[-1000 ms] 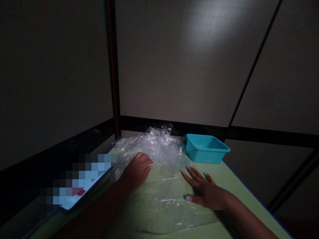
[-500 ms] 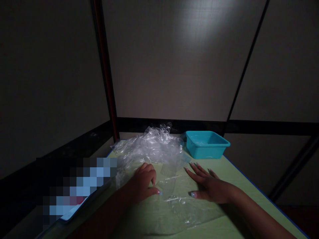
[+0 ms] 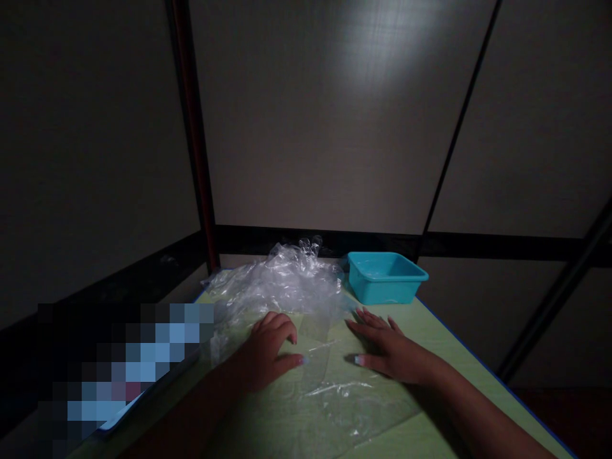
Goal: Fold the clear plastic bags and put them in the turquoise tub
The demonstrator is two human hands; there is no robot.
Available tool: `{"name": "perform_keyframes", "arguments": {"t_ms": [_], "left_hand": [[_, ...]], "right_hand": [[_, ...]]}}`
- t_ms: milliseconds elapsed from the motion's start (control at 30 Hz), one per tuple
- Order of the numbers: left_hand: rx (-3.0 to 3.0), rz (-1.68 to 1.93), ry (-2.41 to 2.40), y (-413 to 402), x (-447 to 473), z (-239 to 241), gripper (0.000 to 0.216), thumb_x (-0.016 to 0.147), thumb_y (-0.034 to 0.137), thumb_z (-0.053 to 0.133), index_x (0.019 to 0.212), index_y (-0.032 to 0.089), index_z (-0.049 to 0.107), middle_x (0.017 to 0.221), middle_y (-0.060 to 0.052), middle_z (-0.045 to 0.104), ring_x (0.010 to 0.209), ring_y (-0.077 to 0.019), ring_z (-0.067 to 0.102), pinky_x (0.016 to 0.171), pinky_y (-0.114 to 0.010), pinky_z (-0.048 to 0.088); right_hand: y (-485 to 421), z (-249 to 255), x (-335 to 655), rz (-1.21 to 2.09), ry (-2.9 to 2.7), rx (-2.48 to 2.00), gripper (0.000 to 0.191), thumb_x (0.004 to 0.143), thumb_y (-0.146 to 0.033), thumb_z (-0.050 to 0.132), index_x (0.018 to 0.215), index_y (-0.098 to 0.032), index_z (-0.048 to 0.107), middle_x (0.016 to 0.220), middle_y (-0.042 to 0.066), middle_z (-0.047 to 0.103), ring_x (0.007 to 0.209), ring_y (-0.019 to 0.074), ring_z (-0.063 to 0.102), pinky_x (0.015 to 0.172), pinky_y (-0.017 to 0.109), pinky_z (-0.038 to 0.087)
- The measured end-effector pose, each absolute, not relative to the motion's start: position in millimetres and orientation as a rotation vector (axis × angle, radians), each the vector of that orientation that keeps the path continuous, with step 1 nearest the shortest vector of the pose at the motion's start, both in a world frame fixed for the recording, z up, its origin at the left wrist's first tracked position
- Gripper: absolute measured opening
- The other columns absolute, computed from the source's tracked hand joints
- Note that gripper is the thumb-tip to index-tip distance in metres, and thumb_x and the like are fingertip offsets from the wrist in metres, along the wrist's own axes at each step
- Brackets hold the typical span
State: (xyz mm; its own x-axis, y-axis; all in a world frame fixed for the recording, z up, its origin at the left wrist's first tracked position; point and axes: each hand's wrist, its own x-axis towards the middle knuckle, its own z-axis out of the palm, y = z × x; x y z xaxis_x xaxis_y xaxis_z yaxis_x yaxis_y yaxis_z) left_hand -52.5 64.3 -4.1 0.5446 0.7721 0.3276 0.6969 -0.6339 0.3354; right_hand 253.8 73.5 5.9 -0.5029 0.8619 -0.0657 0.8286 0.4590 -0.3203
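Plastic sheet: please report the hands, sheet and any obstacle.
Left hand open, fingers bent. Right hand open, palm down. Sheet spread on table, slightly wrinkled. No obstacle between hands; plastic pile beyond, basin at right.

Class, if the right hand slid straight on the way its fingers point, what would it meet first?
The right hand would most likely meet the right side of the crumpled clear plastic pile first; how close its fingertips already are is hard to judge.
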Motion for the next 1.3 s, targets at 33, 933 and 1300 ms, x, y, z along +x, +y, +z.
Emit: {"name": "perform_keyframes", "arguments": {"t_ms": [33, 933, 1300], "left_hand": [[2.629, 0.699, 1.242, 64, -52, -4, 0.021, 0.079, 0.038, 0.062, 0.093, 0.023, 0.055, 0.101, -0.003, 0.055, 0.099, -0.023, 0.045, 0.085, -0.036, 0.035], [2.602, 0.157, 0.909, 42, -40, 3, 0.09, 0.075, 0.064, 0.058, 0.145, 0.031, 0.013, 0.151, -0.003, 0.017, 0.138, -0.0291, 0.016, 0.109, -0.057, 0.004], [2.611, 0.209, 0.951, 45, -45, 1, 0.083, 0.078, 0.066, 0.054, 0.144, 0.03, 0.02, 0.149, -0.007, 0.023, 0.137, -0.0316, 0.018, 0.107, -0.061, 0.006]], "right_hand": [[74, 5, 252, 0.416, -2.551, -1.457, 0.073, 0.082, -0.064, 0.046, 0.14, -0.022, 0.036, 0.15, 0.017, 0.021, 0.138, 0.0317, 0.015, 0.107, 0.056, 0.012], [80, -4, 246, 0.207, -2.319, -1.516, 0.025, 0.074, -0.04, 0.068, 0.072, -0.02, 0.053, 0.078, 0.003, 0.057, 0.074, 0.0181, 0.05, 0.064, 0.026, 0.035], [53, 18, 234, 0.404, -2.314, -1.182, 0.028, 0.081, -0.041, 0.062, 0.102, -0.022, 0.059, 0.105, 0.006, 0.059, 0.102, 0.0219, 0.052, 0.089, 0.037, 0.038]]}}
